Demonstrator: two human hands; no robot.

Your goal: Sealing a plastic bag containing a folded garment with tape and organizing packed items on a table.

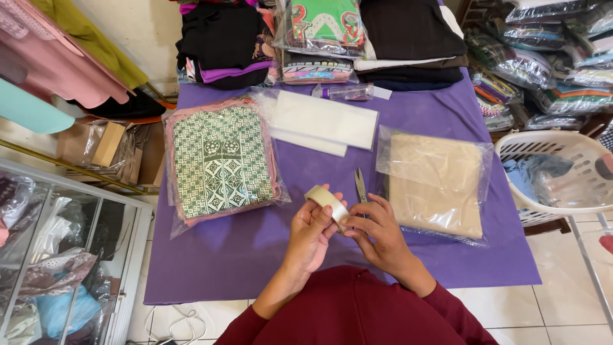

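Note:
My left hand [311,233] holds a roll of clear tape [325,199] above the purple cloth [242,249] on the table. My right hand [377,230] meets it from the right, with thumb and fingertip pinching at the roll's edge. Scissors [361,185] lie on the cloth just behind my hands. A green-and-white patterned garment in a clear bag [220,160] lies to the left. A beige garment in a clear bag [437,185] lies to the right.
A stack of empty clear bags [319,121] lies behind the scissors. Folded and bagged clothes [325,38] line the far edge. A white laundry basket [549,176] stands at the right, a glass cabinet [64,255] at the left.

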